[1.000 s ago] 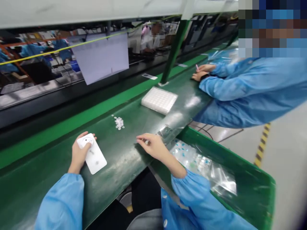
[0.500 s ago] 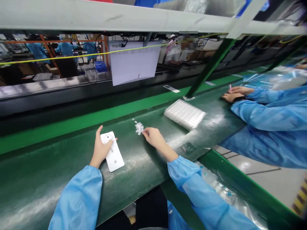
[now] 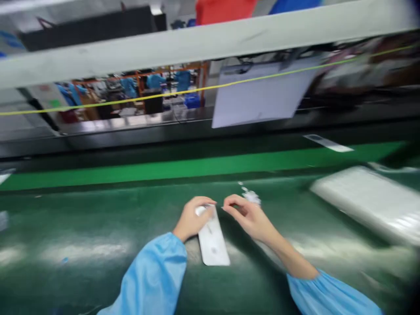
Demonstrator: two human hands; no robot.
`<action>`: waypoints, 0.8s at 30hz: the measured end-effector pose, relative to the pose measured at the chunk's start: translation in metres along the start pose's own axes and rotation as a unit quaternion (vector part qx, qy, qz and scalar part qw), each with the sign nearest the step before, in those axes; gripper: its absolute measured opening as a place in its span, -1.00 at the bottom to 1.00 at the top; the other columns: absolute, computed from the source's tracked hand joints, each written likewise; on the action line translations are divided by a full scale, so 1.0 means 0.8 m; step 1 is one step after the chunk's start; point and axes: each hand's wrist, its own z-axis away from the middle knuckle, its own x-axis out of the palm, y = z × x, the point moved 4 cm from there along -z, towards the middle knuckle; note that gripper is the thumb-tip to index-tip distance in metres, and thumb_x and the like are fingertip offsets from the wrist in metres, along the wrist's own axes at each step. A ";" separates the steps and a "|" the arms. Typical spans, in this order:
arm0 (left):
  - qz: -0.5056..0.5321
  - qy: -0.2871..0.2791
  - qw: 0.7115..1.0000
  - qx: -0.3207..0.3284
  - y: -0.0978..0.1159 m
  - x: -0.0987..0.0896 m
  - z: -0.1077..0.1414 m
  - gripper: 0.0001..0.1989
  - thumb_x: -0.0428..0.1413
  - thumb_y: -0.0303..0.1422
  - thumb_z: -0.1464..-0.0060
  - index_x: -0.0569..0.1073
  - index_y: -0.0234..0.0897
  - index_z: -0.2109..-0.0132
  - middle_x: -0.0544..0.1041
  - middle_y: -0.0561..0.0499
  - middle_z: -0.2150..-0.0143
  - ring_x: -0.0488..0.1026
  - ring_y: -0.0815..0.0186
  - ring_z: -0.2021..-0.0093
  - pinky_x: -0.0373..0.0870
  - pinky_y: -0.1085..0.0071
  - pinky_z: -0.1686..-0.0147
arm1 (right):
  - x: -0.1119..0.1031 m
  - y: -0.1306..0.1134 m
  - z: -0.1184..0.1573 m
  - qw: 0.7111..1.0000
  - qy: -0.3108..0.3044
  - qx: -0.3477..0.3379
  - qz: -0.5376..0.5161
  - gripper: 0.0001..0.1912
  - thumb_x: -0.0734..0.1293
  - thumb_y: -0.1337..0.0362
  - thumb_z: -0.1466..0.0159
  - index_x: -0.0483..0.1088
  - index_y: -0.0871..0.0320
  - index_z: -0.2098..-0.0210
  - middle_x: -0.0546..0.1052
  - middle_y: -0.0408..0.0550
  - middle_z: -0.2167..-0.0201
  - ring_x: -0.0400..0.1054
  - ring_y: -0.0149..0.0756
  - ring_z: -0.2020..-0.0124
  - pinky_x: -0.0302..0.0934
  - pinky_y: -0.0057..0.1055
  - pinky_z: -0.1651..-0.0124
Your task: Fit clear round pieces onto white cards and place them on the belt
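Green worktop (image 3: 98, 227) beneath, your left hand (image 3: 193, 218) grips a white phone-shaped panel (image 3: 213, 245), your right hand (image 3: 248, 217) pinches a tiny pale piece (image 3: 223, 207), seemingly for placing, next needing careful alignment.

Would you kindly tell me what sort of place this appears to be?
Probably a factory production line, judging by the long green work surface, the pile of small white pieces on it, and blue clothing near orange racking in the background.
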 end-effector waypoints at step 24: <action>0.118 -0.036 0.990 -0.074 -0.010 -0.006 0.000 -0.50 0.34 0.06 0.00 0.63 -0.36 0.25 0.58 -0.23 -0.01 0.53 0.06 0.00 0.42 0.21 -0.08 | 0.034 0.011 -0.018 0.990 0.048 -0.110 -0.068 -0.82 0.40 0.10 -0.34 0.57 0.05 0.28 0.49 0.02 0.26 0.43 -0.20 0.21 0.34 -0.35 0.19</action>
